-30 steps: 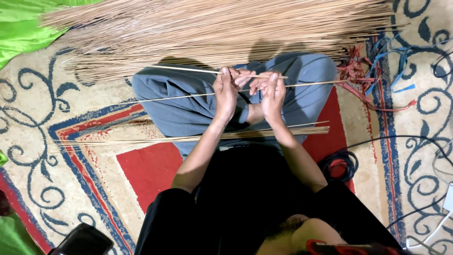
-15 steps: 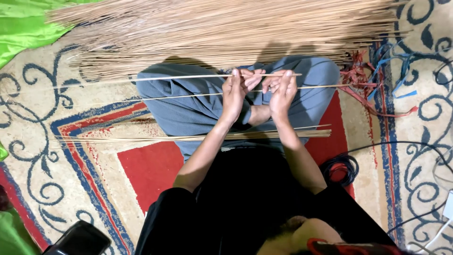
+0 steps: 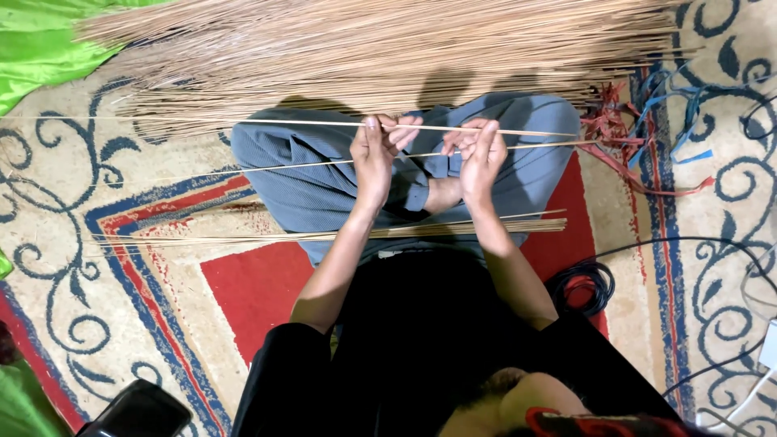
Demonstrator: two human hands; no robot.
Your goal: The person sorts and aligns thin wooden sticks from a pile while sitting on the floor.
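Note:
I sit cross-legged in grey trousers on a patterned rug. My left hand (image 3: 374,158) and my right hand (image 3: 481,154) both pinch one long thin stick (image 3: 275,123) that runs level across my knees. A second thin stick (image 3: 283,166) lies just below it, passing under my fingers. A small bundle of the same sticks (image 3: 243,238) rests across my lap, nearer to me. A large heap of sticks (image 3: 388,48) is spread on the floor beyond my knees.
Green cloth (image 3: 40,44) lies at the far left. Red and blue cords (image 3: 647,129) trail to the right of the heap. A black coiled cable (image 3: 583,287) sits by my right knee, and a dark object (image 3: 142,413) lies at the lower left.
The upper stick has slid to the right through my fingers. Both hands stay over my knees, still pinching it.

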